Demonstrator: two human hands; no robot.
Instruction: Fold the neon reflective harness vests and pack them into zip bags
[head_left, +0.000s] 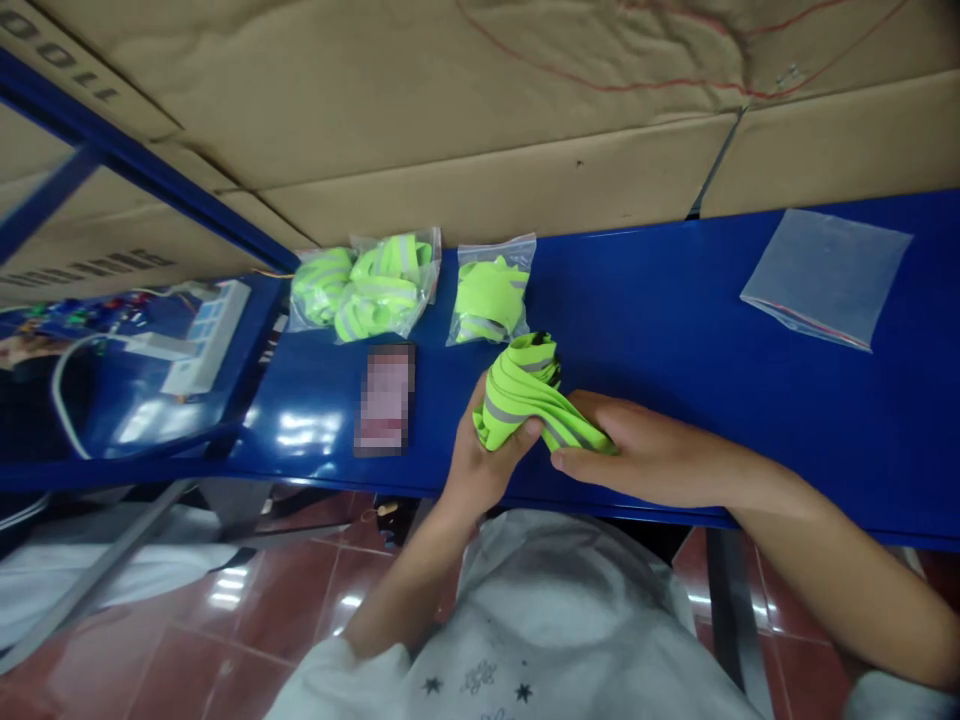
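A bundled neon-yellow vest with grey reflective stripes (pixel 525 395) sits over the near part of the blue table (pixel 675 330). My left hand (pixel 480 460) grips its lower left end, thumb pressed on the cloth. My right hand (pixel 645 450) wraps the right end, fingers curled over the fabric. Behind the bundle lie clear bags packed with the same neon material: one bag (pixel 491 295) just beyond it and another bag (pixel 375 285) further left. An empty clear zip bag (pixel 825 275) lies flat at the right.
A phone (pixel 385 398) lies on the table left of my hands. A white power strip with cable (pixel 202 335) sits at the far left. Cardboard boxes (pixel 487 110) stand along the table's far edge. Red floor tiles show below.
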